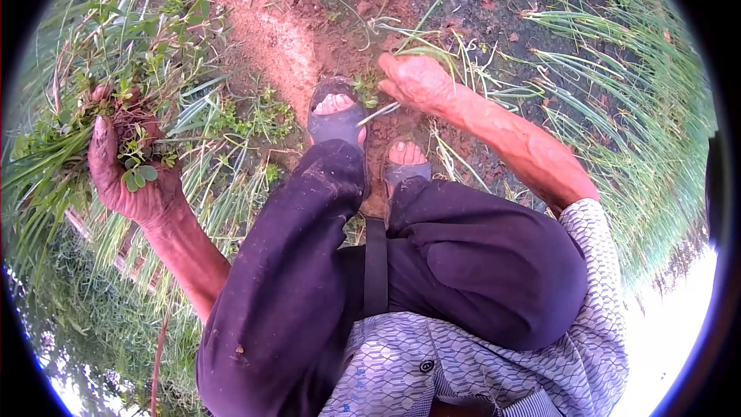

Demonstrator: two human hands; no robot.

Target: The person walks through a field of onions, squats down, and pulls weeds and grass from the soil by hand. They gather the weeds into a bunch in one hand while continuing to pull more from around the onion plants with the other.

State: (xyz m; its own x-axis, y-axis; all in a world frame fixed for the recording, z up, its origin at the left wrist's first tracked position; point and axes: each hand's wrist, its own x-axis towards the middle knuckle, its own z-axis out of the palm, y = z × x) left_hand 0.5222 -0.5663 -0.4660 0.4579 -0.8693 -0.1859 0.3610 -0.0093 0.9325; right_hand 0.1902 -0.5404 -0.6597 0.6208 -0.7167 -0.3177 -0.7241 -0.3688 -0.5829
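Note:
My left hand (139, 162), at the left with its palm turned up, has its fingers curled round a bunch of pulled weeds (137, 127) with small round leaves, thin stems and tangled roots. At the upper middle, my right hand (417, 81) is bent over the soil with its fingers closed. A long thin green stalk (380, 113) sticks out below its fingers, and green blades rise beside its back. Its fingertips are partly hidden, so what they pinch cannot be made out.
My sandalled feet (336, 116) stand on reddish soil (270, 23) between the hands, below my bent knees. Rows of thin green onion-like plants (594, 69) lie at the right. Low weeds (258, 120) grow left of my feet, and dense grass fills the lower left.

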